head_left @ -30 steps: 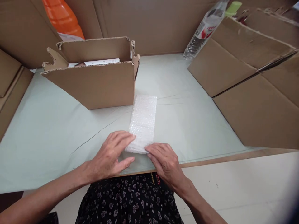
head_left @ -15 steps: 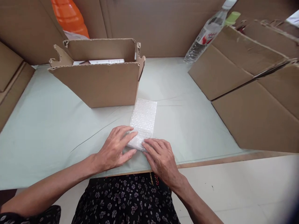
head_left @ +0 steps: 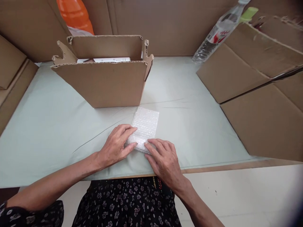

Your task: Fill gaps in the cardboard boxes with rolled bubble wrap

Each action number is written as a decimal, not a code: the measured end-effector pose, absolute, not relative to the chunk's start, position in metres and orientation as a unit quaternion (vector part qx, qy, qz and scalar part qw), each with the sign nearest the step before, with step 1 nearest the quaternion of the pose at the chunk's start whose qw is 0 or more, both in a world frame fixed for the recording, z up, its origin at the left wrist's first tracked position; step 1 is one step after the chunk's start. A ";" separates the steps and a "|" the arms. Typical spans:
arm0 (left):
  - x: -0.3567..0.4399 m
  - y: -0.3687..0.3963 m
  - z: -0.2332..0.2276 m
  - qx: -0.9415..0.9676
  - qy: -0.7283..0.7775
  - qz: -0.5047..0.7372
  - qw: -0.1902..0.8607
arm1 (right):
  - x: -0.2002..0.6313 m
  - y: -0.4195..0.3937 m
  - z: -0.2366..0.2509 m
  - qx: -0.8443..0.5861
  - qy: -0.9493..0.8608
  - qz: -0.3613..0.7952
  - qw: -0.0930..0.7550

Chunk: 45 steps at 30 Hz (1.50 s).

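Observation:
A strip of clear bubble wrap [head_left: 146,121] lies on the pale green table cover, its near end folded into a thicker bundle. Whether anything is wrapped inside I cannot tell. My left hand [head_left: 118,143] grips the bundle's left side, with the fingers on top and the thumb at the near edge. On the right side, my right hand [head_left: 164,157] presses its fingertips on the fold, its thumb tucked low beside the near edge. The flat far part of the wrap stretches away toward the cardboard box.
An open-topped cardboard box [head_left: 113,85] with white items inside stands just beyond the wrap. Larger cardboard boxes [head_left: 267,119] are on the right. A clear plastic bottle [head_left: 216,36] leans there, and an orange bottle [head_left: 77,17] is at the back left.
The flat part of the bubble wrap has become shorter as its near end is folded over further. Both hands stay at the fold. The view has shifted slightly.

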State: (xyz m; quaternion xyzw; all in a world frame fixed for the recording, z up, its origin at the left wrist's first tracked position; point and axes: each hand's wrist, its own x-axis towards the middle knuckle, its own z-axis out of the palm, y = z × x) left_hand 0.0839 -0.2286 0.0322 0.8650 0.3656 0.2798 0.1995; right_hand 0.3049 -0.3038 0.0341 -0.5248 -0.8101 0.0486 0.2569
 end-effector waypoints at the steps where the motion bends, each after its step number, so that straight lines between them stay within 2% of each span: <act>1: 0.082 -0.232 0.035 0.872 0.347 0.281 0.202 | 0.305 -0.302 0.035 -0.522 -0.808 0.061 0.267; 6: 0.068 -0.248 0.047 0.875 0.302 0.244 0.290 | 0.308 -0.308 0.039 -0.496 -0.787 0.190 0.315; 8: 0.069 -0.246 0.045 0.873 0.317 0.236 0.287 | 0.309 -0.313 0.039 -0.522 -0.778 0.159 0.311; 11: 0.079 -0.234 0.036 0.878 0.349 0.238 0.227 | 0.307 -0.318 0.038 -0.556 -0.771 0.068 0.302; 13: 0.086 -0.226 0.033 0.875 0.370 0.241 0.199 | 0.304 -0.317 0.037 -0.541 -0.791 0.056 0.282; 15: 0.090 -0.223 0.035 0.858 0.398 0.243 0.217 | 0.301 -0.313 0.035 -0.519 -0.808 0.065 0.271; 17: 0.090 -0.225 0.041 0.810 0.443 0.244 0.298 | 0.300 -0.308 0.032 -0.518 -0.796 0.082 0.302; 19: 0.085 -0.233 0.049 0.719 0.490 0.261 0.418 | 0.301 -0.304 0.029 -0.551 -0.738 0.124 0.368; 22: 0.079 -0.245 0.058 0.538 0.503 0.307 0.603 | 0.301 -0.304 0.028 -0.608 -0.611 0.252 0.439; 25: 0.082 -0.253 0.059 0.403 0.462 0.315 0.724 | 0.297 -0.307 0.030 -0.586 -0.551 0.391 0.447; 27: 0.088 -0.255 0.058 0.362 0.446 0.318 0.754 | 0.295 -0.309 0.032 -0.558 -0.563 0.421 0.440; 31: 0.097 -0.254 0.055 0.366 0.423 0.345 0.754 | 0.299 -0.308 0.031 -0.554 -0.587 0.385 0.448; 36: 0.096 -0.252 0.058 0.414 0.402 0.345 0.741 | 0.303 -0.304 0.028 -0.508 -0.564 0.511 0.403; 41: 0.086 -0.242 0.056 0.492 0.425 0.322 0.688 | 0.295 -0.290 0.037 -0.541 -0.598 0.449 0.386; 45: 0.069 -0.225 0.057 0.561 0.413 0.334 0.634 | 0.305 -0.271 0.062 -0.544 -0.655 0.378 0.363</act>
